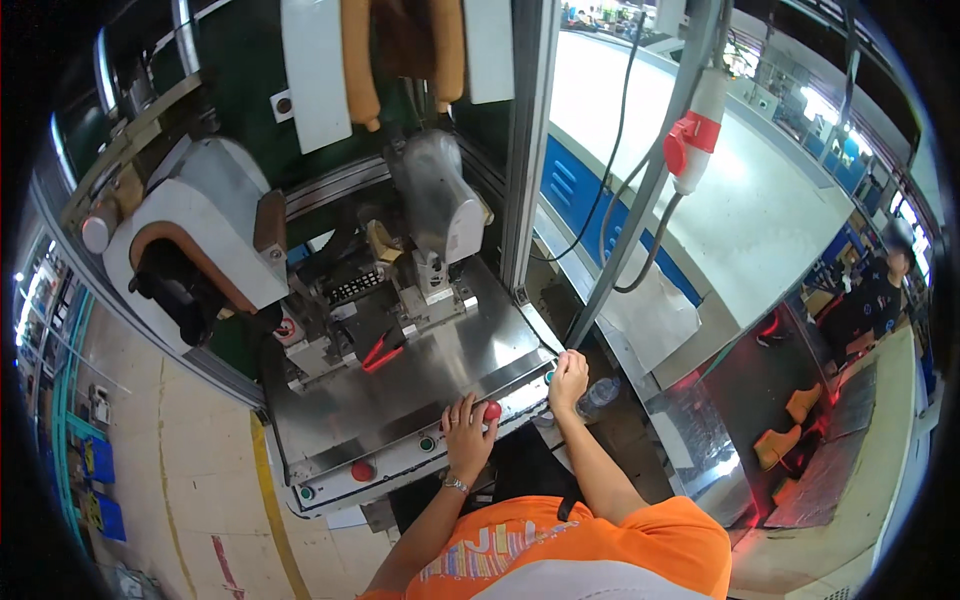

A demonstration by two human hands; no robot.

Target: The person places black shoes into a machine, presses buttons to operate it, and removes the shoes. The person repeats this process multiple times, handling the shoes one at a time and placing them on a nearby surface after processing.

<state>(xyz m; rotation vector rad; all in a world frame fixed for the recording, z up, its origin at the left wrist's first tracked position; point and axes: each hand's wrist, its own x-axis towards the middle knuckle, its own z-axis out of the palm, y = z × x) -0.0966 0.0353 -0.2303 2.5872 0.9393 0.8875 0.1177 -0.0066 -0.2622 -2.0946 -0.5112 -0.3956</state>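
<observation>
My left hand (pixel 467 430) lies on the front edge of the machine's metal table (pixel 430 385), fingers apart, its thumb beside a red mushroom button (pixel 492 411). At the table's front right corner, my right hand (pixel 569 381) is closed, fingers curled, right by a green button (pixel 549 378). Whatever may be inside that fist is hidden. Red-handled pliers (pixel 382 355) rest on the metal table. Behind them stand a metal clamp fixture (pixel 435 290) and a black boot-like piece (pixel 180 290) within the left white machine head (pixel 215 225).
A second red button (pixel 363 471) sits on the front panel. Tan boot shapes (pixel 447 50) hang above. To the right are a post with a red-and-white plug (pixel 692 140), a large white machine (pixel 700 210), orange-lit boots (pixel 775 447) and another person (pixel 880 300).
</observation>
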